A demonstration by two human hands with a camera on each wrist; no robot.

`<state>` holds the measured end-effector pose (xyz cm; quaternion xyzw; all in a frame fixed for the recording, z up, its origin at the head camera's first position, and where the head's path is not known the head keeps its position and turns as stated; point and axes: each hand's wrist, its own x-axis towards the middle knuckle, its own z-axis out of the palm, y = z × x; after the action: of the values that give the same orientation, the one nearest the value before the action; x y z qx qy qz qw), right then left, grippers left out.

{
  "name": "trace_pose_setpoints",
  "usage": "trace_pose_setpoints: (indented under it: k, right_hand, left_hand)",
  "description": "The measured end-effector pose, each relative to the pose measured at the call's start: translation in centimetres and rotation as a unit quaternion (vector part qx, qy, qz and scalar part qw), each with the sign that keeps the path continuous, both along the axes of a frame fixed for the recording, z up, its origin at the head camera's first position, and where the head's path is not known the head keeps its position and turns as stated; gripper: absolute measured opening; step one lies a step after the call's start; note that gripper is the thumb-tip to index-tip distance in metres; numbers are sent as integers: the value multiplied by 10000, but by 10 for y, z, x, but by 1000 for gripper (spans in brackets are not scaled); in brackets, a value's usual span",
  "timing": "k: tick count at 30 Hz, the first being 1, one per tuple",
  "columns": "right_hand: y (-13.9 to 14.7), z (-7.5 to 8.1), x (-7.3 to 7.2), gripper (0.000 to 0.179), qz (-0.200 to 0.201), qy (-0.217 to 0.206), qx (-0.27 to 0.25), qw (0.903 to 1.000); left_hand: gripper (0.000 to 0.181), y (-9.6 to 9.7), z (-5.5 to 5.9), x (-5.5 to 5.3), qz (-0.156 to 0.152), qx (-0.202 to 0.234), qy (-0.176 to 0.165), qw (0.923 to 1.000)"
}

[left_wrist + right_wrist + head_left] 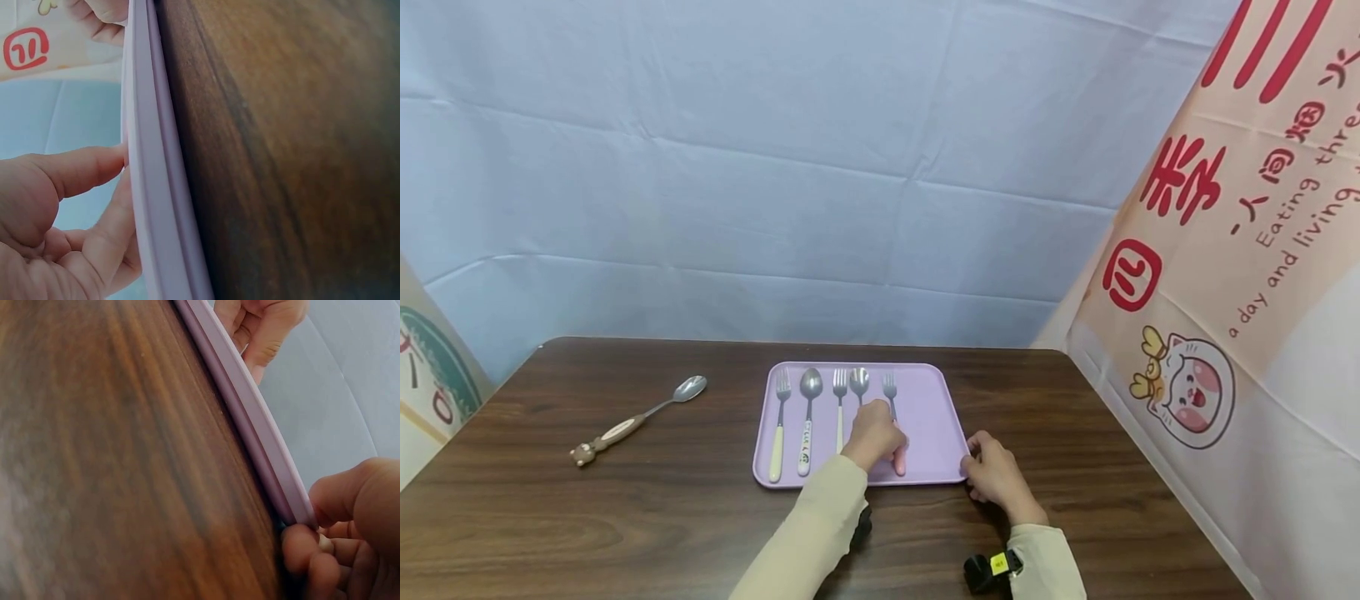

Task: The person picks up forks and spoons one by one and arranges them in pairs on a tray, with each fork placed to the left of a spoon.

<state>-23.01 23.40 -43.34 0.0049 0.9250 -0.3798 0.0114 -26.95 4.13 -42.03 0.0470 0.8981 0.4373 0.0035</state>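
A lilac tray [928,417] holds a row of forks and spoons. My left hand [872,433] reaches over its front part, fingers bent down at the pink handle of the rightmost fork [891,387]. In the left wrist view, the thumb and fingertip [115,156] come together behind the rim, which hides what lies between them. The hand also covers the handle of a spoon [859,382]. At the tray's front right corner, my right hand [996,475] grips the rim, thumb [337,490] above and bent fingers below.
Further left in the tray lie a fork [777,450], a spoon [810,383] and another fork [840,383]. A long spoon with a bear-tipped brown handle [621,429] lies on the dark wooden table [587,533]. White cloth [737,167] hangs behind, printed cloth [1262,292] at right.
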Motion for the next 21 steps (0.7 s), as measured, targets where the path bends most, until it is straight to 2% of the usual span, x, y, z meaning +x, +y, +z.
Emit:
trace_pose_setpoints:
  k: [8,21]
  right_hand:
    - [1,-1,0,19,-15,23,-6,10000]
    - [1,-3,-1,18,-27,37,0,10000]
  left_hand:
    - [18,1,0,0,-34,-37,-82,10000]
    - [19,-1,0,1,-112,-94,36,9999]
